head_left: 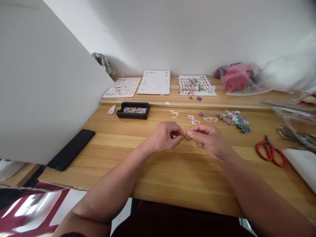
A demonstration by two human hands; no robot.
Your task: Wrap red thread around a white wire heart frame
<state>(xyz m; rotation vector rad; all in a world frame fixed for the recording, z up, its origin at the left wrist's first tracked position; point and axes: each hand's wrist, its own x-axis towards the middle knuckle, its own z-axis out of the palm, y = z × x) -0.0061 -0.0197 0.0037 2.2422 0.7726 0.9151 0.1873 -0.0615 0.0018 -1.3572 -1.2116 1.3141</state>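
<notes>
Between my two hands, above the middle of the wooden table, is a small thin red loop (189,138), perhaps thread or wrapped wire. My left hand (166,137) pinches its left end with thumb and index finger. From the other side, the thumb and fingers of my right hand (210,141) close on it, hiding part of it. Just beyond my hands lie white cut-out shapes (211,119) and a small purple piece (201,114). Spools of coloured thread (234,115) are grouped past my right hand.
Red-handled scissors (271,153) lie at right, near a white object (302,164). A black tray (133,111) of small beads, a glue bottle (112,109) and a black phone (71,149) are at left. Patterned sheets (154,82) and plastic bags (247,79) occupy the raised shelf.
</notes>
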